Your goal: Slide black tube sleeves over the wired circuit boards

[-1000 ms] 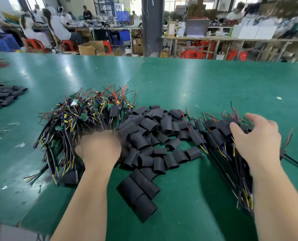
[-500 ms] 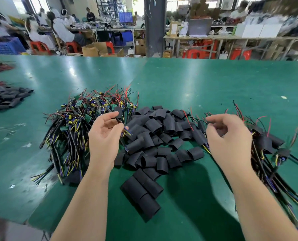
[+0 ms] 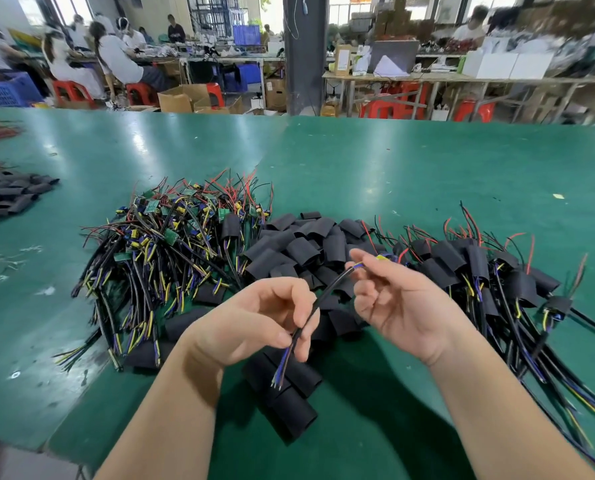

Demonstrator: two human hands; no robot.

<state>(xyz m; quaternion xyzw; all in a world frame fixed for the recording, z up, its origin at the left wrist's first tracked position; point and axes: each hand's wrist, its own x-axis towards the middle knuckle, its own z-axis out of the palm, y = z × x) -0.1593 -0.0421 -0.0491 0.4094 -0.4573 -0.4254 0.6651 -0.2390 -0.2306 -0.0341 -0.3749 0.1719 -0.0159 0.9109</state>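
Both hands hold one black wired cable (image 3: pixel 327 294) above the green table (image 3: pixel 393 174). My left hand (image 3: pixel 254 320) pinches its lower part, where loose blue, yellow and dark wire ends hang down. My right hand (image 3: pixel 396 296) grips the upper end, where a bit of yellow and blue shows at the fingertips. A heap of loose black tube sleeves (image 3: pixel 299 251) lies just behind the hands, with more sleeves (image 3: pixel 289 403) under my wrists. Bare wired boards (image 3: pixel 171 233) are piled on the left. Sleeved boards (image 3: pixel 497 271) lie on the right.
Another small pile of black sleeves (image 3: pixel 8 195) sits at the table's far left edge. Beyond the table stand a dark pillar (image 3: pixel 304 53), workbenches, red stools, cardboard boxes and several seated people.
My hands came together in front of the sleeve heap. The left hand drew a cable out of the bare pile, and the right hand, which held nothing before, now grips its upper end.
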